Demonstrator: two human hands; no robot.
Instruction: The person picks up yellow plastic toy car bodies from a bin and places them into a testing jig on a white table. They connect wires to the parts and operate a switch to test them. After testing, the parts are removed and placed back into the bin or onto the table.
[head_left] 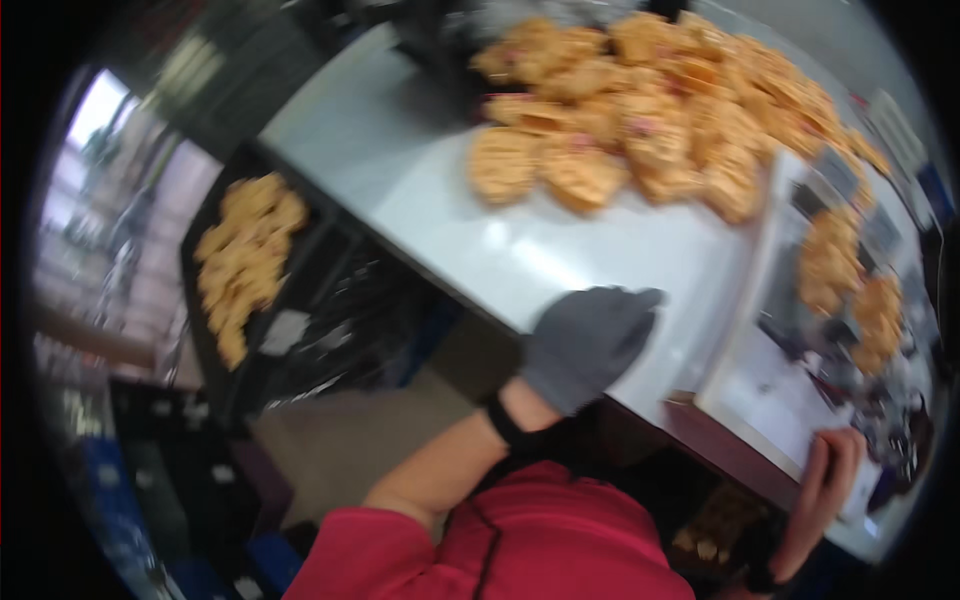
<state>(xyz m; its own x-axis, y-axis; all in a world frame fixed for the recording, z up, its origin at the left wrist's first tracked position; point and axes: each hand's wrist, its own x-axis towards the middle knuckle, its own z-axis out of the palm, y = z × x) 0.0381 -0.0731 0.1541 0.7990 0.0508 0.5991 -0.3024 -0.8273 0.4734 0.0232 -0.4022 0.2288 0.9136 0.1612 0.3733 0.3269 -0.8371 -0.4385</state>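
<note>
My left hand [590, 345], in a grey glove, hovers over or touches the near edge of the white tabletop [430, 190]. Its fingers look bent together, and whatever they hold, if anything, is hidden. My bare right hand [835, 470] is at the near right, by the edge of a raised white board [770, 400]. Those fingers are curled, with their contents out of sight. Past the left hand, a large heap of rounded yellow-orange pieces [655, 140], some with pinkish marks, covers the far side of the table.
More yellow-orange pieces [828, 260] lie on the board near small clear and dark items [895, 420]. At left, a black bin [215, 375] holds similar pieces [250, 250], with black plastic sheeting [340, 330] beside it. Blue and black crates [170, 470] stand at the lower left.
</note>
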